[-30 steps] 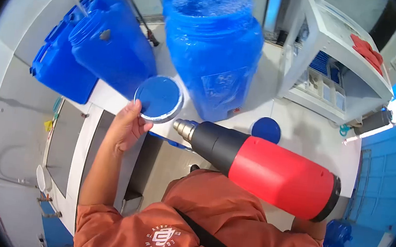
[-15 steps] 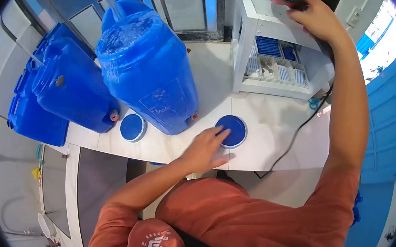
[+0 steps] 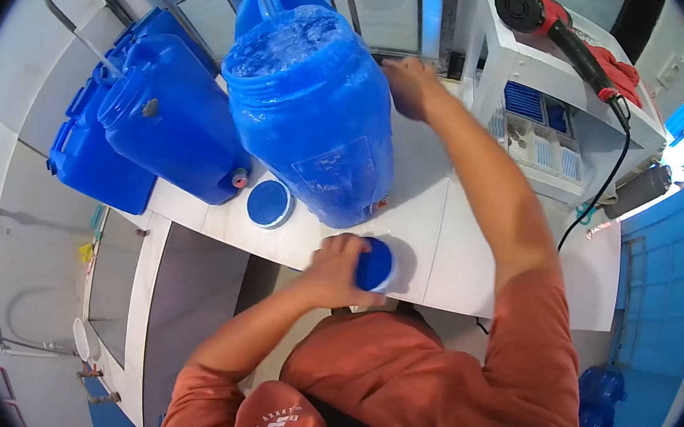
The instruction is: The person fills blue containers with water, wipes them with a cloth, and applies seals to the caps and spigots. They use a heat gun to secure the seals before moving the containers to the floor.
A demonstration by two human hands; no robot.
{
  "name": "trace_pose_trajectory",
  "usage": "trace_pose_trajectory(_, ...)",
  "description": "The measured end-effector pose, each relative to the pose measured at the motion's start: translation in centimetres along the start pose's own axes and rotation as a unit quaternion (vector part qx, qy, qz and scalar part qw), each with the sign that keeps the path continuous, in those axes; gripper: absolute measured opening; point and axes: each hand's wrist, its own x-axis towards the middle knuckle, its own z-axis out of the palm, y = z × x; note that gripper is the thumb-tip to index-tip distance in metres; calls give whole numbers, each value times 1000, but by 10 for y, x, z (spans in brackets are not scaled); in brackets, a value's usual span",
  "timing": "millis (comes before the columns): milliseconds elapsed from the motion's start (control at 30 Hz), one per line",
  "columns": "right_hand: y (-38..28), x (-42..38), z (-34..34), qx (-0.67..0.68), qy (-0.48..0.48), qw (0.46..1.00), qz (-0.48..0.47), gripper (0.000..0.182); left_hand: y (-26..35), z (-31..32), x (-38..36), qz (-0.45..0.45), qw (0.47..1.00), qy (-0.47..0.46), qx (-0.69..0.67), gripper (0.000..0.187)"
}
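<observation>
At far left, empty jugs lie tilted on the counter, and a loose lid rests just beside them. The big jug is being filled by a stream, with foam at its mouth; an overflow onto the counter could follow if it is left unwatched. A second lid is gripped by the curled left hand at the counter's edge and could be dropped. The right hand is pressed against the jug's far side; its fingers cannot be judged. The heat gun lies on the shelf; its hanging cord could be snagged by the arm.
</observation>
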Motion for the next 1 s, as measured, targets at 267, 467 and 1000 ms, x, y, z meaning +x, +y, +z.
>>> trace_pose_trajectory(267,26,-45,89,29,-122,990,67,40,-9,-207,-136,37,981,190,-3,94)
trace_pose_trajectory(467,20,37,-28,222,234,944,75,32,58,-275,-76,132,949,273,80,102)
trace_pose_trajectory(1000,-56,35,-145,560,-43,822,97,49,96,-240,17,88,890,342,288,81)
